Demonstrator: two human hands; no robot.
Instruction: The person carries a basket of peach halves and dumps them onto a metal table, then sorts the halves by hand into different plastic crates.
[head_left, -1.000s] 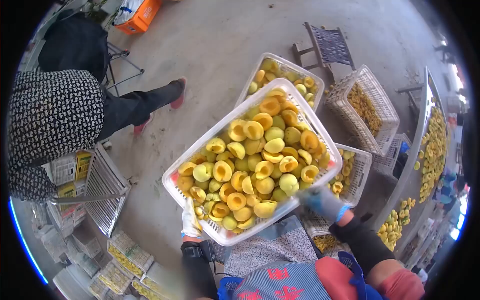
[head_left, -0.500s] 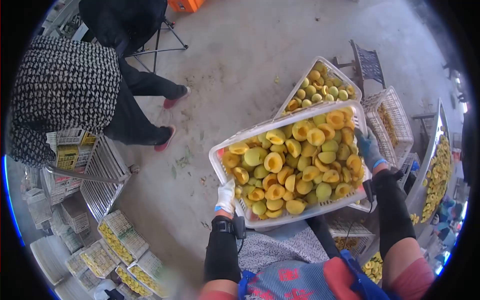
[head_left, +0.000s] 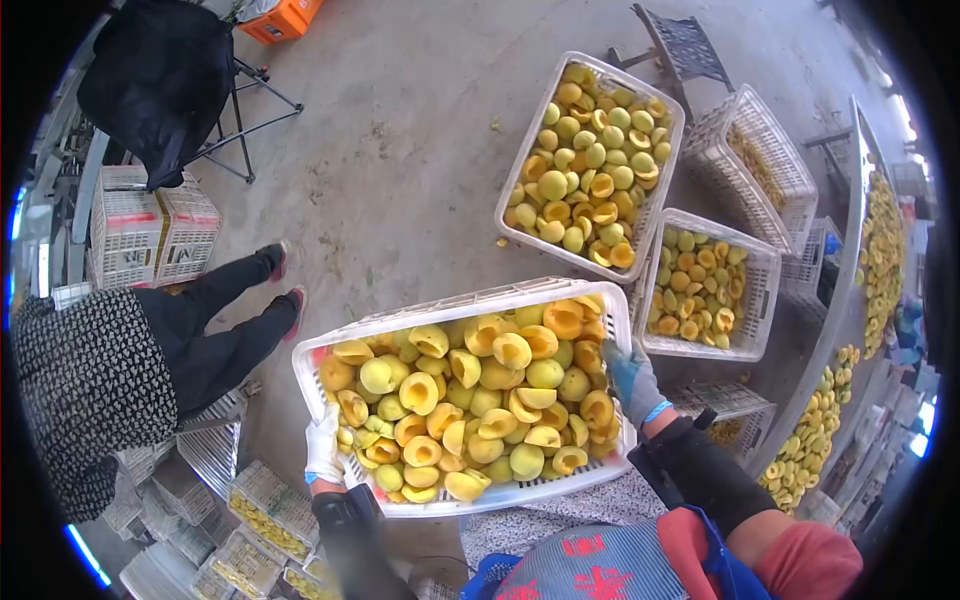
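I hold a white plastic crate (head_left: 440, 312) of halved yellow peaches or apricots (head_left: 480, 400) up in front of my body, tilted slightly. My left hand (head_left: 323, 447), in a white glove, grips the crate's left end. At the right end, my right hand (head_left: 632, 382) closes on the rim in a blue-grey glove. Fingers on both sides are partly hidden by the crate walls. Beyond it on the floor stands a larger white crate (head_left: 507, 190) full of similar fruit, and a smaller fruit-filled crate (head_left: 765, 300) sits beside that one.
At left stands another person (head_left: 95, 370) in a patterned top and dark trousers. A black folding chair (head_left: 160, 85) and an orange box (head_left: 280, 20) are at the upper left. Cut fruit covers a long table (head_left: 850, 220) at right. A low stool (head_left: 688, 45) stands behind the crates.
The view has turned right, and the crate in my hands now appears lower and further left. More of the fruit crates on the floor shows. Both hands keep their hold.
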